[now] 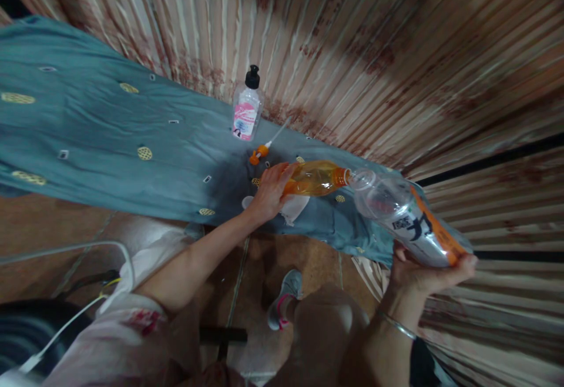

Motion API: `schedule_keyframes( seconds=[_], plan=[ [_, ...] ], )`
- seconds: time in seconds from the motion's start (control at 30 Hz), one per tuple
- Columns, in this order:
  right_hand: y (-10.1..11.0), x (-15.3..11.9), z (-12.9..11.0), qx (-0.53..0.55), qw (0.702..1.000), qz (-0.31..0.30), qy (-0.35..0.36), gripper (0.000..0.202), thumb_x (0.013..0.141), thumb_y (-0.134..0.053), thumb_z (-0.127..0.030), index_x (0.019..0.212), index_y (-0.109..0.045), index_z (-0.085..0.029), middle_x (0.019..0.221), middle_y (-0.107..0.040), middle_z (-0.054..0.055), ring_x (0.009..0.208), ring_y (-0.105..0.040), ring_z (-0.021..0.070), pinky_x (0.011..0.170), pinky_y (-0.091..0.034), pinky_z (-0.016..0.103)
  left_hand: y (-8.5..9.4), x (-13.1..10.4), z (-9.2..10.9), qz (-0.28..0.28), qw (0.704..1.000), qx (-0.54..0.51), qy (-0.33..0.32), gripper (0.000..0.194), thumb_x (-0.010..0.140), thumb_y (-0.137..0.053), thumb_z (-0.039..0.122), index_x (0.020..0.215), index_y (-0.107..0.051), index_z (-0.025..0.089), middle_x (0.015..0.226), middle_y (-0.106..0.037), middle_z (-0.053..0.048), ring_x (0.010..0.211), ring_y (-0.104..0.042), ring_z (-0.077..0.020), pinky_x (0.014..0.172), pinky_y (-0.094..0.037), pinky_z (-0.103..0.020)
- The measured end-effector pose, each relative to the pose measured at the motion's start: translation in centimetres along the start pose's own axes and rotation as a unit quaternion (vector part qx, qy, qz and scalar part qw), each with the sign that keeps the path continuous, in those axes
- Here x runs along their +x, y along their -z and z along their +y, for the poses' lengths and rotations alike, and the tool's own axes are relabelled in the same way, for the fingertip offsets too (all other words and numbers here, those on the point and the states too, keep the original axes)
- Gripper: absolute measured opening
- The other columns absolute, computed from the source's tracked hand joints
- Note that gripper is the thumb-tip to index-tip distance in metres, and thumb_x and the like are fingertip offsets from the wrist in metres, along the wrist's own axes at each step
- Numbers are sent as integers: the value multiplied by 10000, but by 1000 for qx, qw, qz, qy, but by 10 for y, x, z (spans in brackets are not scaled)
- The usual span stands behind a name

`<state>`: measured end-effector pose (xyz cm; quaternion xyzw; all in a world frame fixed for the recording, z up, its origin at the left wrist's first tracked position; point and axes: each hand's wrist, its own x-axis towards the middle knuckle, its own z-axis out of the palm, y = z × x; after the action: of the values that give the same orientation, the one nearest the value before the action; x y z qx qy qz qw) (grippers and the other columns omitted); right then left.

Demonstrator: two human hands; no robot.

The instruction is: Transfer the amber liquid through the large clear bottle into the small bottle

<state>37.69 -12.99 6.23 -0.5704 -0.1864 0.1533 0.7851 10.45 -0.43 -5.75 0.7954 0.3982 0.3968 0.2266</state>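
My left hand (272, 192) is wrapped round the lower part of an orange-tinted bottle (318, 178), which lies nearly level with its open neck to the right. My right hand (416, 272) grips the base of a large clear plastic bottle (403, 214) with an orange and white label. The clear bottle tilts so that its mouth meets the neck of the orange bottle. An orange pump head (259, 153) with a long clear tube lies on the cloth behind my left hand. Under the orange bottle is a crumpled white piece (294, 208), partly hidden.
A clear pump bottle (247, 111) with a black top and pink label stands at the back of the blue-green cloth (101, 134). A pleated curtain (352, 40) hangs right behind it. White cables (66, 328) run at the lower left.
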Motion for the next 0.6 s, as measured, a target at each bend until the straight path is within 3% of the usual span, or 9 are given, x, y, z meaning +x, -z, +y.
schedule_keyframes(
  seconds=[0.07, 0.27, 0.6],
  plan=[
    [0, 0, 0, -11, 999, 0, 30, 620, 541, -467, -768, 833, -550, -228, 679, -468, -38, 428, -375, 101, 246, -181, 171, 0, 0, 1, 1, 1000, 0, 2, 733, 901, -609, 334, 1559, -307, 218, 1539, -456, -183, 1421, -427, -351, 1181, -340, -567],
    [1, 0, 2, 6, 999, 6, 32, 583, 558, -498, -762, 787, -549, -229, 663, -434, -42, 446, -380, 94, 266, -227, 165, 4, 1, 6, -4, 1000, 0, 9, 714, 898, -606, 308, 1545, -344, 162, 1522, -467, -209, 1406, -440, -356, 1185, -334, -555],
    [5, 2, 4, -3, 999, -18, 47, 599, 603, -462, -756, 848, -576, -221, 707, -476, -25, 433, -397, 104, 257, -189, 175, 5, 1, 7, -3, 1000, -16, 9, 702, 904, -588, 335, 1544, -349, 172, 1528, -461, -205, 1410, -431, -355, 1183, -333, -554]
  ],
)
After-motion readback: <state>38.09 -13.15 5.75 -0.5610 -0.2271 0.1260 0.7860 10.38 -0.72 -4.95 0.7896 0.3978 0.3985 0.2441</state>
